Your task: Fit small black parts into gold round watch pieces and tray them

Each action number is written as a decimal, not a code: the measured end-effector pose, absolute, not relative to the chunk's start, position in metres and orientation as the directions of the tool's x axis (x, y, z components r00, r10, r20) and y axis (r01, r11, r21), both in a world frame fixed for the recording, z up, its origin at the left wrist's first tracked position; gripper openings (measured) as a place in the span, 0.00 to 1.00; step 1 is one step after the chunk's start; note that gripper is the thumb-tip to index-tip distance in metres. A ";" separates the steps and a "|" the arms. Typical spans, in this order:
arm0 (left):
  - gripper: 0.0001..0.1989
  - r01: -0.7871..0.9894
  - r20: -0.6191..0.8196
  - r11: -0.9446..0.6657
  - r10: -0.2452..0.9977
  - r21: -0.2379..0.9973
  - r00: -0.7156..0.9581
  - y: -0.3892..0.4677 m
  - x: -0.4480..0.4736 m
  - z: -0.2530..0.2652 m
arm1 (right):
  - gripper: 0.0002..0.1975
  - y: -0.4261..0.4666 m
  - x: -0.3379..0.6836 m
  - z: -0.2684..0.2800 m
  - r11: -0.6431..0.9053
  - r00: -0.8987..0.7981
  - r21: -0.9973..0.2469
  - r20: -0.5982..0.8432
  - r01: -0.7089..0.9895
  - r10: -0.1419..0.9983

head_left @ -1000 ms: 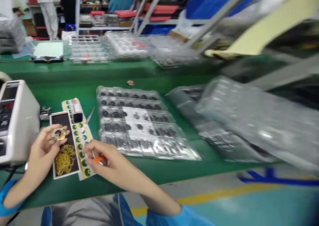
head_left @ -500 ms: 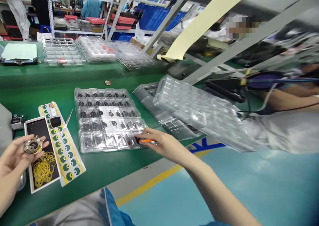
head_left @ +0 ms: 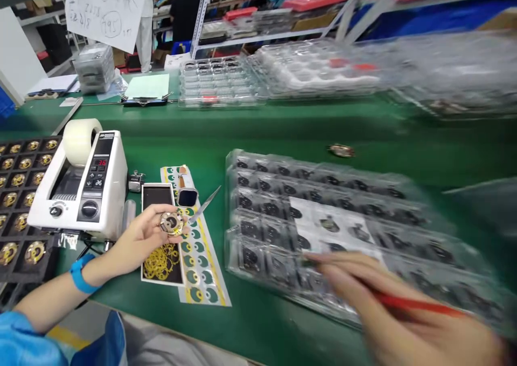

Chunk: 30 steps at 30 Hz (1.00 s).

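My left hand [head_left: 149, 234], with a blue band at the wrist, is closed on a round gold-rimmed watch part [head_left: 172, 224] above a white box [head_left: 142, 272] of yellow rings [head_left: 161, 259]. My right hand [head_left: 388, 301] is blurred, its fingers closed round a slim orange-red tool [head_left: 420, 304]. A small dark thing [head_left: 309, 259] shows at its fingertips; its kind is unclear. That hand is over a clear compartment tray [head_left: 234, 215] of dark round parts. Between the hands lie a sticker sheet [head_left: 216, 293] with green and yellow shapes, a dark square watch face [head_left: 188, 197] and pointed tweezers [head_left: 205, 203].
A white tape dispenser [head_left: 109, 188] stands left, beside a black tray [head_left: 48, 261] of gold-rimmed parts. A loose round part [head_left: 341, 150] lies behind the clear tray. Clear trays [head_left: 218, 89] and a clipboard [head_left: 147, 88] line the back ledge.
The view has swung left, bringing the tape dispenser and black tray into sight. My right hand has moved from the clear tray's right edge towards its left part. My left hand still holds the watch part.
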<state>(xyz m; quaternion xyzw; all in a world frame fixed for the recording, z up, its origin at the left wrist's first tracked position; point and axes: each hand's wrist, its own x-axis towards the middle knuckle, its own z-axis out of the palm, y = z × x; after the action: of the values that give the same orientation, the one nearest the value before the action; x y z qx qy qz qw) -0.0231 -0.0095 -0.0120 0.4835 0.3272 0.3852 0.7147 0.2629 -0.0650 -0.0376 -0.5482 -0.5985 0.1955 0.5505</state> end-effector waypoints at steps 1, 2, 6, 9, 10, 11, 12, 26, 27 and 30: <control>0.16 -0.234 -0.089 0.231 0.864 0.944 0.496 -0.010 -0.023 -0.012 | 0.09 -0.058 0.242 -0.033 0.344 0.123 -0.860 0.414 0.376 0.902; 0.17 -0.230 -0.081 0.224 0.860 0.947 0.503 -0.011 -0.023 -0.012 | 0.10 -0.052 0.223 -0.029 0.331 0.064 -0.893 0.367 0.306 0.928; 0.17 -0.202 -0.053 0.187 0.846 0.962 0.530 -0.014 -0.024 -0.012 | 0.12 -0.028 0.172 -0.016 0.241 -0.101 -0.960 0.229 0.141 0.968; 0.17 -0.177 -0.047 0.163 0.850 0.971 0.525 -0.016 -0.024 -0.011 | 0.10 -0.018 0.162 -0.017 0.186 -0.080 -0.978 0.179 0.095 0.981; 0.17 -0.165 -0.047 0.154 0.853 0.974 0.520 -0.017 -0.023 -0.010 | 0.10 -0.017 0.162 -0.019 0.171 -0.074 -0.982 0.166 0.075 0.983; 0.18 -0.150 -0.051 0.149 0.856 0.977 0.515 -0.018 -0.023 -0.009 | 0.10 -0.017 0.163 -0.020 0.156 -0.072 -0.986 0.152 0.054 0.986; 0.18 -0.133 -0.059 0.148 0.856 0.980 0.513 -0.019 -0.023 -0.008 | 0.09 -0.017 0.164 -0.021 0.141 -0.072 -0.989 0.138 0.036 0.988; 0.24 -0.039 -0.084 0.128 0.820 0.991 0.566 -0.022 -0.023 -0.017 | 0.09 -0.023 0.159 -0.015 0.013 -0.043 -0.994 0.008 0.112 0.999; 0.24 -0.034 -0.090 0.132 0.821 0.991 0.563 -0.023 -0.023 -0.017 | 0.08 -0.024 0.159 -0.016 0.023 -0.038 -0.992 0.018 0.121 0.999; 0.24 -0.005 -0.111 0.136 0.829 0.991 0.548 -0.023 -0.022 -0.017 | 0.08 -0.024 0.158 -0.018 0.063 -0.019 -0.986 0.061 0.152 0.998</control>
<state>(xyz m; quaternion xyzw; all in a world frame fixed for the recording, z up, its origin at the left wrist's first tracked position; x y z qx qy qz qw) -0.0224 -0.0231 -0.0175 0.5775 0.3565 0.3141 0.6638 0.1583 -0.0241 -0.0180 -0.5174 -0.5557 0.4478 0.4721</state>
